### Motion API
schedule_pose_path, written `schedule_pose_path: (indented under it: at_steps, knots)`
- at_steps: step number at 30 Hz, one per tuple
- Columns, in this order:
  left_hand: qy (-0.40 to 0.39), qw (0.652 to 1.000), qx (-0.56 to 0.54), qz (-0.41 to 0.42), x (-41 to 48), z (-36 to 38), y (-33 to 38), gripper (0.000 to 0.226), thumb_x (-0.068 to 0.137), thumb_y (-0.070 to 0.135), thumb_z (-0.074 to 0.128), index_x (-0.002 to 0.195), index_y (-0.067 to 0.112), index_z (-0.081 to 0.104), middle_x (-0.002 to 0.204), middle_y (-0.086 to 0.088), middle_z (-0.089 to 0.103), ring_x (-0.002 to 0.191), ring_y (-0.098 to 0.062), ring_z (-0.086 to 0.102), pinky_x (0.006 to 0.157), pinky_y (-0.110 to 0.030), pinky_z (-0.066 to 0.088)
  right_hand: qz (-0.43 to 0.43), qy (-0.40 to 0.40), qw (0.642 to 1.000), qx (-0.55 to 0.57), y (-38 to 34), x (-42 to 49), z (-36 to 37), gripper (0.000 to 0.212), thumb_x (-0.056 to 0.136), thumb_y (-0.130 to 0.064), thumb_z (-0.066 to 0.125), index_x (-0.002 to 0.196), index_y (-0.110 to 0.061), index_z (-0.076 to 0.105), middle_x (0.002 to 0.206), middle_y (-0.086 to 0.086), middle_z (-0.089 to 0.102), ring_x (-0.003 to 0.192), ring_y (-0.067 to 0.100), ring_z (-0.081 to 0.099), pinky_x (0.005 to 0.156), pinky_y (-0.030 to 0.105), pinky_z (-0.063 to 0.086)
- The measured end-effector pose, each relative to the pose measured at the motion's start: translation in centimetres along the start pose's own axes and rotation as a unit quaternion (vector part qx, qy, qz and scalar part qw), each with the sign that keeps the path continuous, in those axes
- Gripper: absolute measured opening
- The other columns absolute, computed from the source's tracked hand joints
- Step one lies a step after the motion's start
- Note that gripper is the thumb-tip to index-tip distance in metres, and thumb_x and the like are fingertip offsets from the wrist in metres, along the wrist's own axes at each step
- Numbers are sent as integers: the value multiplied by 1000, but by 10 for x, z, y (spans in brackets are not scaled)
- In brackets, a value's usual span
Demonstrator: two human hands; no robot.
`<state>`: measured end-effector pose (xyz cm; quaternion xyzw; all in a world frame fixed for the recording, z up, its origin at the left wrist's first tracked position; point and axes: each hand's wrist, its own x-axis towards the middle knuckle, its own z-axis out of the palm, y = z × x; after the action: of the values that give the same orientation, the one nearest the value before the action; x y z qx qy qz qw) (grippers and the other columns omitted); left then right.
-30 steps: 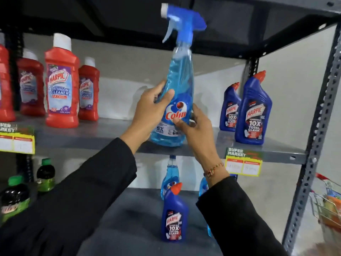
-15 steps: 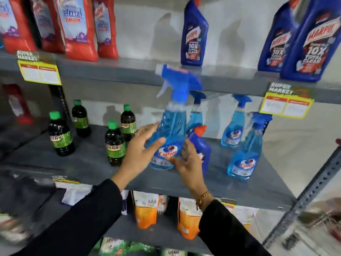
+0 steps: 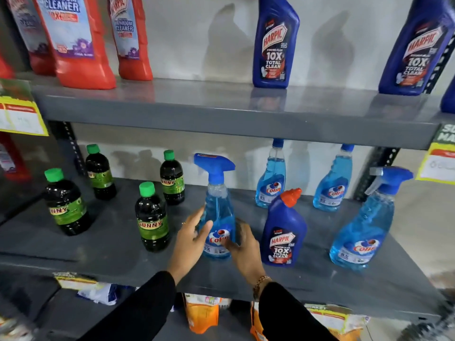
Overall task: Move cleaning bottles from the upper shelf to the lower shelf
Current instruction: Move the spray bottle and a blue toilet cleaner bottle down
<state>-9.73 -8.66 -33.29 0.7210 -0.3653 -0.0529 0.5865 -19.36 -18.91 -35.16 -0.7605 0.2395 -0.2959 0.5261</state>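
- Grey lower shelf (image 3: 98,249) already carries four Colin sprays and one blue Harpic (image 3: 283,232).
- Both hands, left (image 3: 189,239) and right (image 3: 243,247), cup the spray (image 3: 218,217) standing at 6 o'clock (fingers loosely around it, barely gripping).
- Upper shelf (image 3: 221,112) at 12 o'clock keeps red and blue bottles, probably next.

Beside the pale-blue spray bottle (image 3: 218,217), green-capped dark bottles (image 3: 151,217) are showing left, an orange-capped navy bottle (image 3: 283,232) right, on the grey shelf (image 3: 110,244).
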Motion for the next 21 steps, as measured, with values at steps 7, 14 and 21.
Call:
schedule_pose_path:
  at_steps: [7, 14, 21]
  knots:
    - [188, 964, 98, 163, -33, 32, -13, 30, 91, 35, 43, 109, 15, 55, 115, 2, 42, 112, -10, 40, 102, -15, 30, -145, 250, 950, -120, 22, -33, -3, 25, 78, -5, 59, 94, -20, 46, 103, 1, 43, 94, 23, 53, 84, 18, 42]
    - [-107, 986, 9, 127, -24, 93, 15, 56, 90, 42, 45, 140, 27, 24, 148, -9, 32, 139, -17, 28, 114, -40, 29, 18, 243, 970, -11, 55, -34, -60, 68, 77, -13, 55, 136, 2, 25, 141, 24, 31, 131, 22, 28, 110, 18, 18]
    - [-161, 985, -14, -54, -8, 112, 26, 51, 89, 45, 42, 135, 24, 38, 132, -8, 56, 119, -22, 53, 102, -41, 43, 29, 191, 981, -19, 41, -38, -87, 53, 78, 1, 61, 106, -41, 42, 111, 5, 57, 103, 21, 57, 95, 41, 48]
